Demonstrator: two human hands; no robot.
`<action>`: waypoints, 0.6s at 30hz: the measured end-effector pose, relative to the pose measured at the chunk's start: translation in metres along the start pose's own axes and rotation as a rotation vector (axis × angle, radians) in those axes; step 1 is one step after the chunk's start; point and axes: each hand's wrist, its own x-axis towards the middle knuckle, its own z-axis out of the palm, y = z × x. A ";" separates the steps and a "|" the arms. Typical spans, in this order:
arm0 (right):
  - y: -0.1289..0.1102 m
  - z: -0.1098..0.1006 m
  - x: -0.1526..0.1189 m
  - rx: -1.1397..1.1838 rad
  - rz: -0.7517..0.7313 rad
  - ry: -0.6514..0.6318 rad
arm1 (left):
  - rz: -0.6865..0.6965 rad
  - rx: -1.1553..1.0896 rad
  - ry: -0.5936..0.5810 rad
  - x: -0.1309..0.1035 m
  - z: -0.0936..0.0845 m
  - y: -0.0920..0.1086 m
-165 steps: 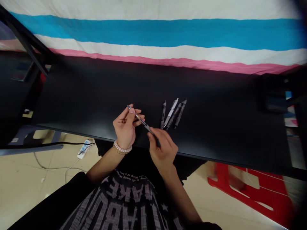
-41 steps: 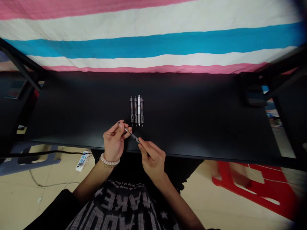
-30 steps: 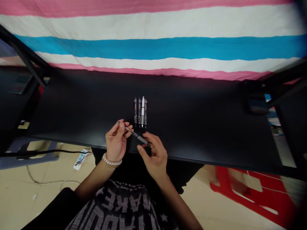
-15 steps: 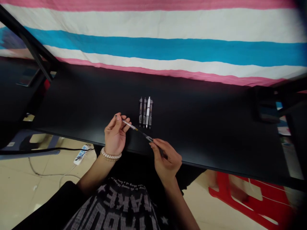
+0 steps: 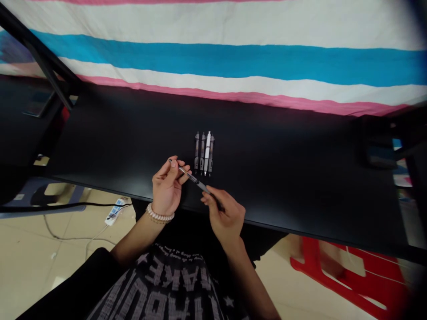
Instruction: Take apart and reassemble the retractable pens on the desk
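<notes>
My left hand (image 5: 167, 191) is above the table near its front edge, palm up. Its thumb and fingertips pinch the end of a slim clear pen refill (image 5: 184, 171). My right hand (image 5: 228, 218) grips a dark pen barrel (image 5: 203, 187) with a grey grip section. The refill runs slantwise from the left fingertips into the barrel's end, in line with it. How deep it sits inside is hard to see. Just beyond my hands, several dark click pens (image 5: 196, 151) and one white pen (image 5: 207, 152) lie side by side on the tabletop.
The black table (image 5: 293, 178) borders a striped cloth (image 5: 233, 58) at the back. A dark box-like object (image 5: 378, 142) stands at the right end. On the floor are a power strip (image 5: 115, 212) with cables at left and a red plastic stool (image 5: 333, 275) at right.
My hands have come closer together. Less of the refill shows between them, as more of it is inside the barrel. The view has shifted slightly.
</notes>
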 end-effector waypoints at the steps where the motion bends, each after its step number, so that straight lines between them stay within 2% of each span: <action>1: -0.001 -0.002 0.001 -0.022 -0.006 0.007 | -0.003 0.004 -0.001 0.000 0.000 -0.001; 4: -0.003 -0.005 0.002 -0.082 -0.084 0.066 | -0.009 0.004 0.004 -0.002 0.000 -0.003; 6: -0.004 -0.006 0.003 -0.095 -0.130 0.049 | -0.005 -0.006 0.012 -0.002 0.001 -0.004; 10: -0.005 -0.003 0.004 -0.061 -0.087 0.035 | -0.002 -0.015 -0.002 -0.002 0.003 -0.003; 12: -0.005 0.000 0.004 0.048 0.046 0.000 | -0.003 -0.008 -0.034 -0.003 0.004 -0.001; 16: -0.009 0.006 0.002 0.587 0.593 -0.183 | -0.010 -0.019 -0.152 -0.005 0.006 0.004; 18: -0.011 0.009 -0.002 0.882 0.804 -0.295 | -0.032 -0.032 -0.216 -0.005 0.008 0.008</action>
